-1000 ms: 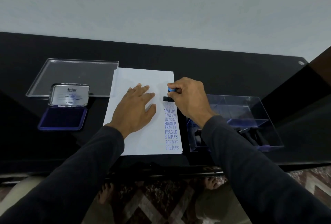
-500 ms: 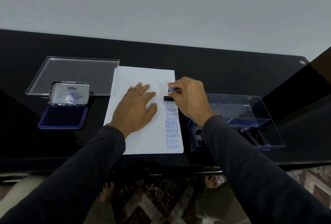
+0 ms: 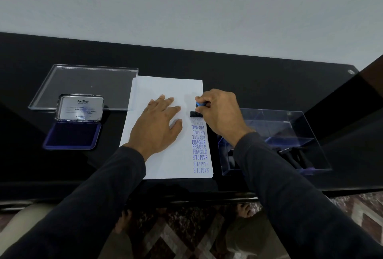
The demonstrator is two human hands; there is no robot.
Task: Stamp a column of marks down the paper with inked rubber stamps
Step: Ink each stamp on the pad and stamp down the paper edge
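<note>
A white sheet of paper (image 3: pixel 165 91) lies on the black table. Down its right edge runs a column of blue marks (image 3: pixel 199 147): SAMPLE, FRAGILE and AIR MAIL, with a fainter one at the top. My right hand (image 3: pixel 221 113) grips a rubber stamp (image 3: pixel 196 110) with a blue handle and a black base, set down on the paper just above the top mark. My left hand (image 3: pixel 158 126) rests flat on the paper with straight fingers, holding it still. An open ink pad (image 3: pixel 72 136) with a blue cushion lies to the left.
A clear plastic lid (image 3: pixel 87 84) lies at the back left behind the ink pad. A clear plastic box (image 3: pixel 275 140) holding several dark stamps stands right of the paper. The table's front edge (image 3: pixel 186 194) runs close to my arms.
The stamp in my right hand has crept slightly farther up the paper, baring a faint new mark at the column's top. My left hand has stayed put.
</note>
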